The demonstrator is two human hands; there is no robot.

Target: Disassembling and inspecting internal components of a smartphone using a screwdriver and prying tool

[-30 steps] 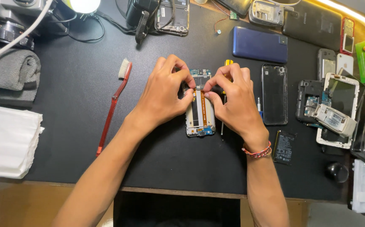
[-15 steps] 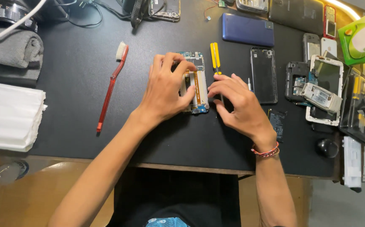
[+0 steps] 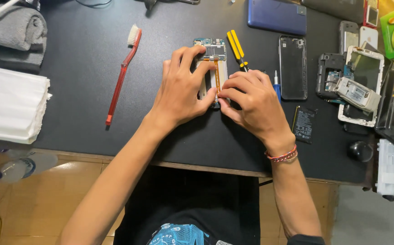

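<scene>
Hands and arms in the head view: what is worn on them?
Both forearms are bare, with no gloves or rings visible. The right hand has a red and tan braided bracelet at its wrist. The left hand wears nothing.

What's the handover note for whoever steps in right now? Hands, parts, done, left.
Left hand rests on the opened phone, fingers steadying its left side. Right hand pinches at the lower end of the orange flex cable.
Phone lies flat on the black mat, back cover off, board exposed. Yellow screwdriver beside it; loose battery right of the right wrist; red toothbrush to the left.
Done: phone opened. Left: cable end, reassembly.
</scene>
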